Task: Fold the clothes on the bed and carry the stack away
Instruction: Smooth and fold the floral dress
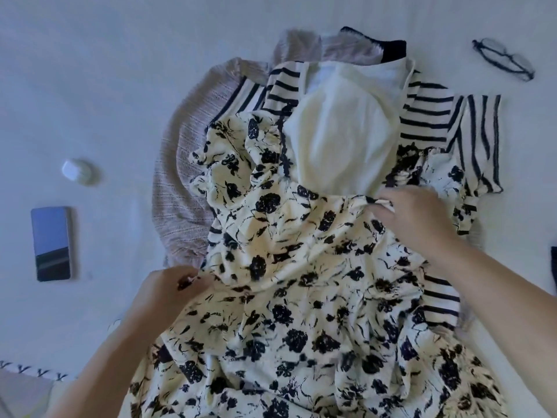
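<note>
The floral dress (pixel 301 267) runs past the lower frame edge; its hem is not visible. It covers most of the striped shirt (pixel 431 116) and the beige knit garment (pixel 187 164) beneath. A dark object (pixel 554 267) is cut off at the right edge and cannot be identified. The bed (pixel 90 70) lies open on the left around a phone (pixel 51 243) and a small white case (pixel 80 171), and at upper right around the glasses (pixel 503 59). The left hand (pixel 171 292) pinches the dress's left edge. The right hand (pixel 416 215) pinches a fold at the waist seam.
</note>
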